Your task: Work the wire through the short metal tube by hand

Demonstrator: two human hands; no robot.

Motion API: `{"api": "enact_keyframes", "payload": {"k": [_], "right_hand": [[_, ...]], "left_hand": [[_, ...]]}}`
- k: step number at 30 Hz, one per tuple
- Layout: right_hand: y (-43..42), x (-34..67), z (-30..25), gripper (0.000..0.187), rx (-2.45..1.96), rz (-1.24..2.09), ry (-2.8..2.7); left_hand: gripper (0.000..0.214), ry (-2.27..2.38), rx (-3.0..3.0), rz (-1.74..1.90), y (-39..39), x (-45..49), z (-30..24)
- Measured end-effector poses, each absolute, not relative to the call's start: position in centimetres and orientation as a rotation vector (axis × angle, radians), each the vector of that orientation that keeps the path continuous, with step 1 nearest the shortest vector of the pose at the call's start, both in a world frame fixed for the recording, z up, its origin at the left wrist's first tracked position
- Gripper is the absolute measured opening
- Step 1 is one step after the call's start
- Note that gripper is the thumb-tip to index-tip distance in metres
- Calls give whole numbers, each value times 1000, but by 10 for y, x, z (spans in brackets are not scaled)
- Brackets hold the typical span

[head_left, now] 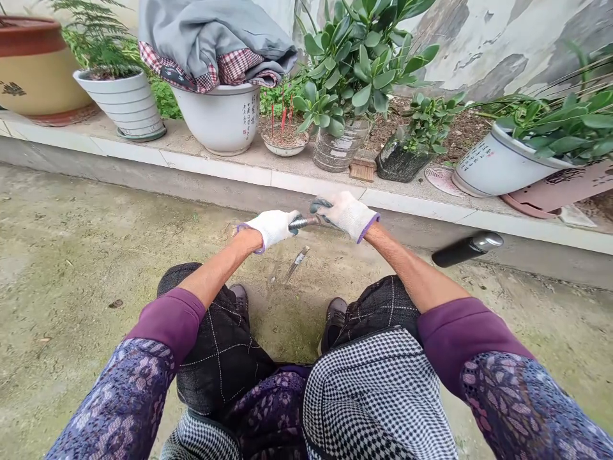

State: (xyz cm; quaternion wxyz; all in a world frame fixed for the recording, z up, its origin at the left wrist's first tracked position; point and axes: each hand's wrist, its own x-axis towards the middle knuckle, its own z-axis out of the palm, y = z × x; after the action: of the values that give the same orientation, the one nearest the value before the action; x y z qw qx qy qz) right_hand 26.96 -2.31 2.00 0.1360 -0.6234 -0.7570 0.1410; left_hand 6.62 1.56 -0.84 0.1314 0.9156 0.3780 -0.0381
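Two gloved hands [271,229] [345,216], metal rod [302,222], knife [295,263] below, potted plants [359,70] beyond

Head view, roughly down at hands [271,229] [345,216]

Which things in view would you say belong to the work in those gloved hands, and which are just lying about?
Belonging to the work: left hand, right hand, metal tool, probably the blade on the ground.
Lying about: black flask, brush, folded clothes, potted plant.

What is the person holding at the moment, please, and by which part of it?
The left hand grips one end of a short metal rod; whether the right hand holds it is unclear.
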Motion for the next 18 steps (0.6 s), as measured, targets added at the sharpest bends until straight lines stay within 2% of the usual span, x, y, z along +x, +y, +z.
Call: {"api": "enact_keyframes", "payload": {"k": [6, 12, 15, 18], "right_hand": [[-19, 278, 18, 25, -1822, 659, -2047], [-32, 264, 12, 17, -1874, 1037, -1756], [-37, 256, 16, 18, -1893, 996, -1844], [-42, 251, 23, 20, -1919, 873, -1995]], "left_hand": [[32, 997, 2248, 210, 1, 63, 6], [28, 990, 2096, 303, -3, 63, 7], [28, 961, 1986, 361, 1, 66, 6], [28, 1040, 2154, 291, 12, 66, 2]]}}
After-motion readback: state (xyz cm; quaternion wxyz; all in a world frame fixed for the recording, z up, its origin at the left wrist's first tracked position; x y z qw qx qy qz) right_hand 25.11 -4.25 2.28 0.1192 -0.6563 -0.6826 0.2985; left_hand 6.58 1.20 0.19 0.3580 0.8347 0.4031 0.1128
